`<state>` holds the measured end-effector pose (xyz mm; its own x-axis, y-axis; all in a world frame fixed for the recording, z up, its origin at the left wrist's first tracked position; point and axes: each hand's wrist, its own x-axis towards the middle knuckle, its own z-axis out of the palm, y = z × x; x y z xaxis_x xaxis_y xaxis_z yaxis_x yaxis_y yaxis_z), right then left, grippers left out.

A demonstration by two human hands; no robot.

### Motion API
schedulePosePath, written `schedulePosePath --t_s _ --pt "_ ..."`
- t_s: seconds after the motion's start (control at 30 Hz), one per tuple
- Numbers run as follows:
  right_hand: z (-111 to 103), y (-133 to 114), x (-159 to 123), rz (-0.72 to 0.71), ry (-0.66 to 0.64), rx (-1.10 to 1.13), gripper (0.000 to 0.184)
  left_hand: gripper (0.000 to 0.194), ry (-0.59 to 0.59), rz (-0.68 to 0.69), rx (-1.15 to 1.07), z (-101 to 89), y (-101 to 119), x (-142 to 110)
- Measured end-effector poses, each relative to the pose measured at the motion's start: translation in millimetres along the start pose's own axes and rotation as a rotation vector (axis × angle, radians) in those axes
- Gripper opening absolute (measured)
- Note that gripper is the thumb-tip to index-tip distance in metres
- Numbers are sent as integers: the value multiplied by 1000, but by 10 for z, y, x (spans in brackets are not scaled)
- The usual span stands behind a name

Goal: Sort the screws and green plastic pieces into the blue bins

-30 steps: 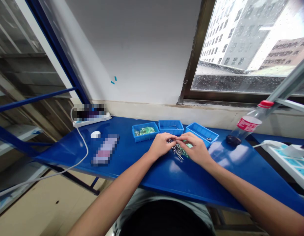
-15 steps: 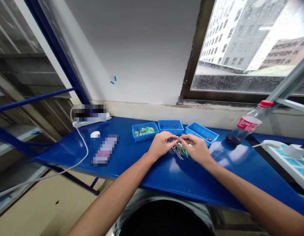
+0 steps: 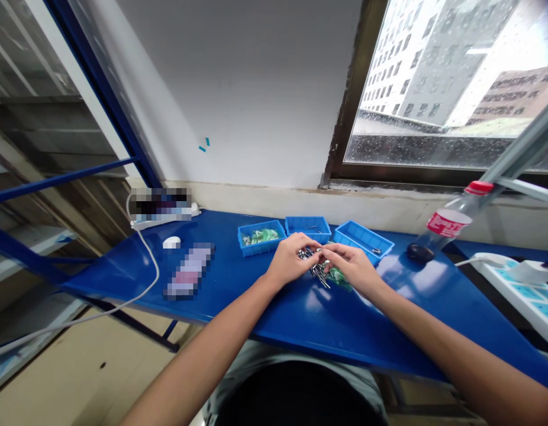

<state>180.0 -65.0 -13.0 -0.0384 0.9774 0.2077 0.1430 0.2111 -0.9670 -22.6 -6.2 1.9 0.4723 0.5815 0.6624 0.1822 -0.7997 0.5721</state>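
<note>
L hand up slightly, nr R hand & metal pcs.

The left forearm, bare, slants up and rightward from the bottom edge; the right forearm, also bare, reaches in from the lower right. Both wrists look nearly straight. Left hand and right hand face each other, backs upward, fingers curled inward. Their thumbs and forefingers meet at the tips (the remaining fingers are mostly hidden), each hand bent into a loose pinch.
</note>
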Motion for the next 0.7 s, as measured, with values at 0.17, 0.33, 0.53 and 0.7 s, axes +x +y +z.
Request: schedulePosePath --t_s 0.17,0.33,0.53,0.7 --pt "29 -49 4 82 -42 295 33 14 26 -22 -60 -13 38 24" --pt "23 -54 2 124 -68 383 32 16 24 -69 -138 -8 36 41" --pt "26 -54 4 128 -78 401 33 17 26 -85 -160 3 29 41" --pt "51 -33 3 136 -52 355 37 16 12 -51 -139 8 27 27"
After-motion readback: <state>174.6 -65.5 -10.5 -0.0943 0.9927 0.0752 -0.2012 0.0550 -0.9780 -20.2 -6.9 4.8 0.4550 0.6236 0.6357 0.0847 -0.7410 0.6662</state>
